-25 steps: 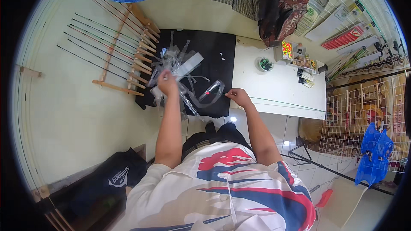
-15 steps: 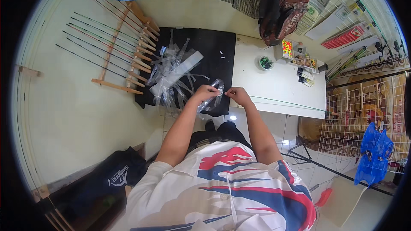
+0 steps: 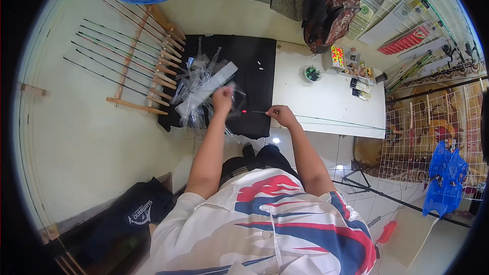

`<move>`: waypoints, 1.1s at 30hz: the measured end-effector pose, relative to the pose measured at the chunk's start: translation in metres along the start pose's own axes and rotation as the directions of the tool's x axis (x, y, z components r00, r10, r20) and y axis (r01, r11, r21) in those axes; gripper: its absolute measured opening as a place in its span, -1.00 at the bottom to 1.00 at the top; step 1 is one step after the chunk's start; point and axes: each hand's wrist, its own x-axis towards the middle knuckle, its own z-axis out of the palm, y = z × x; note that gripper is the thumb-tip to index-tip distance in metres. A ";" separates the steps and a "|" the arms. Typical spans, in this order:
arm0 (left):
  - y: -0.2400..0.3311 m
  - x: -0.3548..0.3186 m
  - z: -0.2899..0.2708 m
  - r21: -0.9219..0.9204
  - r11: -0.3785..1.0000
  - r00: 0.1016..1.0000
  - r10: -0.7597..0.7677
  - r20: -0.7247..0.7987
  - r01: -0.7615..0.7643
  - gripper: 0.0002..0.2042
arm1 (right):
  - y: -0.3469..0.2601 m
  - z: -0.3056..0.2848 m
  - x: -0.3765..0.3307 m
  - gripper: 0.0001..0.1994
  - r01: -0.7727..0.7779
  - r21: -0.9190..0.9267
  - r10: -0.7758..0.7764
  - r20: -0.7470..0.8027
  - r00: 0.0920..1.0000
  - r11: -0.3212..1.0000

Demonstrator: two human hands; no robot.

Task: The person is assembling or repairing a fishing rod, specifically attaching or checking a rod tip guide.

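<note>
Rod (image 3: 326, 119), one, thin. Location: red tip (image 3: 244, 111) over the black cloth (image 3: 254, 84), far end over the white tabletop (image 3: 331, 99) toward its right edge.

Change: half a second ago the left hand (image 3: 222, 100) met the right hand (image 3: 278, 113) at the rod, with clear plastic around the place; now the left hand is over by the plastic strips (image 3: 196, 97), a blurred clear strip near it, and the red tip shows bare. Right hand: same place on the rod, near the cloth's right edge.

Orientation: long axis runs left to right, nearly level, dropping slightly toward the person on the right; red tip points left, toward the strips.

Appearance: green and slender along the tabletop; a fine dark length between right hand and tip; tip small, rounded, bright red.

Fingers, right: pinched together on the rod. Fingers, left: curled close together, blurred; whether they have hold of the clear strip, cannot tell.

White box (image 3: 216, 78): long, tilted, among the strips.
</note>
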 end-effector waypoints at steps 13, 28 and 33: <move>0.071 -0.030 -0.032 0.500 0.772 0.877 0.478 -0.050 -0.392 -0.91 | 0.007 0.000 -0.003 -0.71 0.023 0.070 -0.017 -0.093 0.996 0.997; 0.038 -0.058 -0.013 0.021 0.987 0.979 0.156 0.129 -0.160 -0.79 | 0.004 0.001 0.000 -0.72 0.113 0.187 -0.067 -0.233 0.970 0.976; 0.041 -0.062 -0.016 0.066 0.973 0.963 0.209 0.172 -0.223 -0.80 | -0.002 -0.001 -0.001 -0.73 0.087 0.120 -0.055 -0.249 0.967 0.989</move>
